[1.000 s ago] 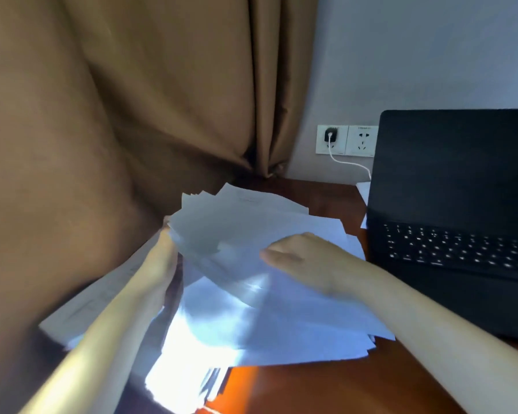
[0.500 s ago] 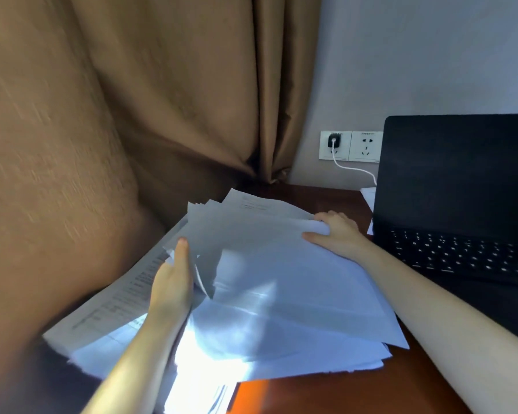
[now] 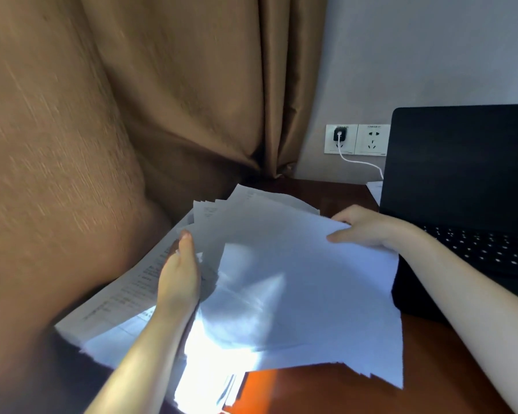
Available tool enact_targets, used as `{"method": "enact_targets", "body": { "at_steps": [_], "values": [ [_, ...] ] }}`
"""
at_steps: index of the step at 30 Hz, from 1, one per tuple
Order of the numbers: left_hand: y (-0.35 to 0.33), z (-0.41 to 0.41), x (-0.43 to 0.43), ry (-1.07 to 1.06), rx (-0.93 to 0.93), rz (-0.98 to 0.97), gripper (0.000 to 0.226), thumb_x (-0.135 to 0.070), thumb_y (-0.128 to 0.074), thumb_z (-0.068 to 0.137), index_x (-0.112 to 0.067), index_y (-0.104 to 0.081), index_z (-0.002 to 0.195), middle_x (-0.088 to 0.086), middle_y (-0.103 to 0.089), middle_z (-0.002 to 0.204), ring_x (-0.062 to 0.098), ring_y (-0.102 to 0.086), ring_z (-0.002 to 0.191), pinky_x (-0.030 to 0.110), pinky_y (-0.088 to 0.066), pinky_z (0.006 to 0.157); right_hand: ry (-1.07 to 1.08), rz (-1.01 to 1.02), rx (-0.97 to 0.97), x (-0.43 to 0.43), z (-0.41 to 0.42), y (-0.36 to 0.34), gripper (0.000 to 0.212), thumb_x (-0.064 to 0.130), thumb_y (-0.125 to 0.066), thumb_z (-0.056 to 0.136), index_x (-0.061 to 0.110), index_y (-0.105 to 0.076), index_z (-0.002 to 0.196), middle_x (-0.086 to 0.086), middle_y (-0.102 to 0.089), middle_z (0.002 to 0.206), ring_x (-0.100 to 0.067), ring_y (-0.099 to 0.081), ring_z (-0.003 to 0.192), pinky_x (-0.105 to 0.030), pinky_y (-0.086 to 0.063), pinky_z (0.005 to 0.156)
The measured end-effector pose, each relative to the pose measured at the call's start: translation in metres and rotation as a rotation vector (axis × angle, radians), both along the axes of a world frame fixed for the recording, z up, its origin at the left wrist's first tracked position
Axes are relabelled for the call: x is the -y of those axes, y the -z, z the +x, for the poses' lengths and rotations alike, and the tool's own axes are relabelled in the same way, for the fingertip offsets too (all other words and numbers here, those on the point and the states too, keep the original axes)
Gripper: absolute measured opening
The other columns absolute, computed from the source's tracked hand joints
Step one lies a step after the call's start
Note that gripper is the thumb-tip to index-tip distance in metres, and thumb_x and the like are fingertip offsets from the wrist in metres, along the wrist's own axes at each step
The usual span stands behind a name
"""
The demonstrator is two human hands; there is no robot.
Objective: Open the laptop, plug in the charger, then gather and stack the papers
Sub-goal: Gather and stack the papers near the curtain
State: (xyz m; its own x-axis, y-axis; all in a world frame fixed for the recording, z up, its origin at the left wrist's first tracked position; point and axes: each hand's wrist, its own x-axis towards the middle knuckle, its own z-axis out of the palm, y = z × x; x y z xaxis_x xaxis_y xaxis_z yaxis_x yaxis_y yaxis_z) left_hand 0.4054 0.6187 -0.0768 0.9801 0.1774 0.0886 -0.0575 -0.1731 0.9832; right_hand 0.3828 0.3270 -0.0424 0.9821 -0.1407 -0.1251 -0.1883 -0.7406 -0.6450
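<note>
Papers [image 3: 296,279] lie in a loose fanned heap on the desk [image 3: 326,392], just left of the open laptop [image 3: 461,180], w/ sheets poking out at diff angles. R hand [image 3: 362,227] is at the top sheets' far right corner, grip pinching them: thumb on top, fingers curled behind. L hand [image 3: 178,273] is against the heap's left edge, thumb straight. Its fingers are hidden by sheets, so can't tell that grip. Charger plug [image 3: 339,135] sits in the wall socket [image 3: 329,146], and the white cable [image 3: 359,162] runs behind the laptop. Brown curtain [image 3: 162,100] at left.
</note>
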Motion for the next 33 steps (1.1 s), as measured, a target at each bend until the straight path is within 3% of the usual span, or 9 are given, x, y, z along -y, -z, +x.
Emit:
{"method": "enact_targets", "body": {
  "at_steps": [2, 7, 11, 17, 21, 25, 28, 31, 33],
  "values": [
    [0.000, -0.002, 0.001, -0.022, -0.014, 0.031, 0.052, -0.041, -0.025, 0.101, -0.008, -0.046, 0.135, 0.010, -0.048, 0.133, 0.029, -0.039, 0.130, 0.033, -0.027, 0.103, 0.110, 0.177, 0.132, 0.003, -0.003, -0.001, 0.013, 0.012, -0.062, 0.090, 0.004, -0.068, 0.098, -0.013, -0.071, 0.096, -0.022, -0.066, 0.080, -0.031, -0.051, 0.072],
    [0.013, 0.009, -0.004, 0.054, 0.069, 0.259, 0.033, -0.028, -0.041, 0.099, -0.005, -0.058, 0.117, 0.005, -0.053, 0.099, 0.032, -0.053, 0.107, 0.030, -0.034, 0.082, 0.408, 0.650, 0.304, -0.003, -0.010, 0.004, 0.022, 0.007, -0.055, 0.094, 0.000, -0.060, 0.114, -0.015, -0.065, 0.102, -0.020, -0.061, 0.074, -0.030, -0.049, 0.070],
    [0.016, 0.014, -0.007, 0.007, 0.082, 0.232, 0.025, -0.020, -0.041, 0.097, -0.007, -0.055, 0.113, 0.000, -0.056, 0.081, 0.023, -0.051, 0.082, 0.031, -0.035, 0.075, 0.484, 0.658, 0.218, -0.022, -0.015, 0.012, 0.025, 0.010, -0.057, 0.094, -0.002, -0.060, 0.116, -0.015, -0.065, 0.095, -0.023, -0.060, 0.072, -0.029, -0.048, 0.067],
    [0.011, 0.008, -0.010, 0.050, 0.081, 0.196, 0.034, -0.015, -0.040, 0.093, -0.005, -0.041, 0.061, 0.006, -0.038, 0.060, 0.020, -0.037, 0.058, 0.033, -0.025, 0.055, 0.472, 0.605, 0.217, -0.053, -0.024, 0.024, 0.009, 0.010, -0.050, 0.095, 0.009, -0.059, 0.093, -0.005, -0.061, 0.082, -0.015, -0.055, 0.064, -0.022, -0.042, 0.055],
    [0.008, 0.003, -0.010, 0.128, 0.133, 0.191, 0.032, -0.011, -0.043, 0.093, 0.013, -0.057, 0.077, 0.016, -0.048, 0.072, 0.020, -0.042, 0.065, 0.031, -0.029, 0.058, 0.476, 0.641, 0.255, -0.065, -0.022, 0.024, 0.012, 0.012, -0.045, 0.096, 0.014, -0.057, 0.096, -0.001, -0.061, 0.081, -0.015, -0.058, 0.069, -0.024, -0.043, 0.056],
    [0.006, 0.000, -0.011, 0.218, 0.138, 0.164, 0.038, -0.024, -0.041, 0.081, 0.009, -0.047, 0.064, 0.016, -0.045, 0.064, 0.022, -0.041, 0.061, 0.028, -0.028, 0.055, 0.463, 0.649, 0.268, -0.069, -0.022, 0.021, 0.012, 0.013, -0.045, 0.097, 0.015, -0.056, 0.097, -0.001, -0.061, 0.083, -0.016, -0.058, 0.071, -0.025, -0.045, 0.057],
    [0.005, -0.002, -0.011, 0.265, 0.119, 0.165, 0.046, -0.029, -0.034, 0.071, 0.014, -0.049, 0.073, 0.017, -0.050, 0.067, 0.022, -0.046, 0.062, 0.025, -0.033, 0.053, 0.467, 0.646, 0.260, -0.066, -0.022, 0.022, 0.011, 0.013, -0.045, 0.097, 0.012, -0.056, 0.099, -0.003, -0.061, 0.085, -0.017, -0.058, 0.070, -0.025, -0.046, 0.058],
    [0.006, -0.003, -0.010, 0.352, 0.126, 0.155, 0.032, -0.011, -0.038, 0.091, 0.006, -0.042, 0.064, 0.009, -0.037, 0.054, 0.008, -0.036, 0.042, 0.015, -0.027, 0.038, 0.468, 0.610, 0.233, -0.058, -0.024, 0.021, 0.009, 0.011, -0.050, 0.094, 0.008, -0.056, 0.100, -0.007, -0.061, 0.086, -0.018, -0.057, 0.068, -0.025, -0.046, 0.055],
    [0.008, -0.003, -0.010, 0.404, 0.115, 0.142, 0.032, 0.001, -0.037, 0.095, 0.004, -0.043, 0.064, 0.001, -0.032, 0.049, 0.002, -0.030, 0.036, 0.012, -0.026, 0.038, 0.462, 0.626, 0.219, -0.050, -0.027, 0.020, 0.010, 0.007, -0.055, 0.092, 0.009, -0.056, 0.102, -0.008, -0.062, 0.085, -0.018, -0.058, 0.065, -0.022, -0.047, 0.047]
  ]
}}
